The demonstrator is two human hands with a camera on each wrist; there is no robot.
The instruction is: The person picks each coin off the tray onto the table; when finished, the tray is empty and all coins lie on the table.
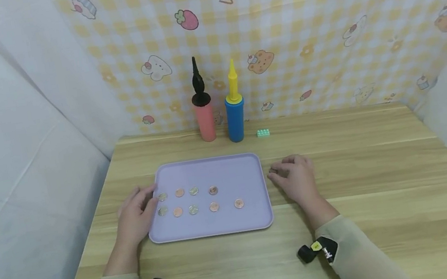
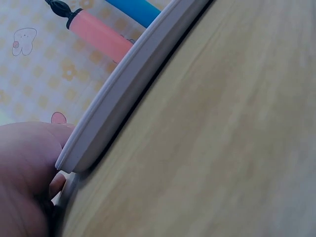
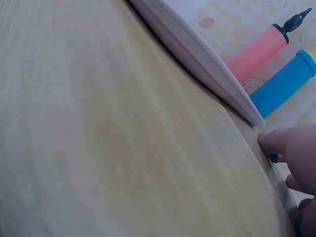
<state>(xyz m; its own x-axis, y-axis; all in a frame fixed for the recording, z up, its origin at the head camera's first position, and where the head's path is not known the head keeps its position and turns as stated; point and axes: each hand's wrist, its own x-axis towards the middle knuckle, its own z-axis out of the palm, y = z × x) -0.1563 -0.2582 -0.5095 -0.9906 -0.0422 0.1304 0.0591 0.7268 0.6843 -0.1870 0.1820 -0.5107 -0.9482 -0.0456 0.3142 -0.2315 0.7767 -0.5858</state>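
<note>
A lavender tray (image 1: 235,169) lies on the table with several coins (image 1: 214,207) in two rows, some copper-coloured and some silvery. My left hand (image 1: 132,219) holds the tray's left rim, thumb and forefinger bent over the edge beside the leftmost coins. In the left wrist view, a fingertip (image 2: 58,185) shows below that rim. Just off the tray's right side, my right hand (image 1: 296,179) pinches a small dark coin (image 1: 272,171) between thumb and fingers, low over the table. The right wrist view shows only a dark edge of it beneath the fingers (image 3: 284,140).
Behind the tray stand a pink balloon pump (image 1: 205,120) with a black nozzle and a blue pump (image 1: 235,120) with a yellow nozzle. A mint-green toy brick (image 1: 263,133) lies to their right. A checked cloth (image 1: 295,14) hangs behind the wooden table (image 1: 380,172).
</note>
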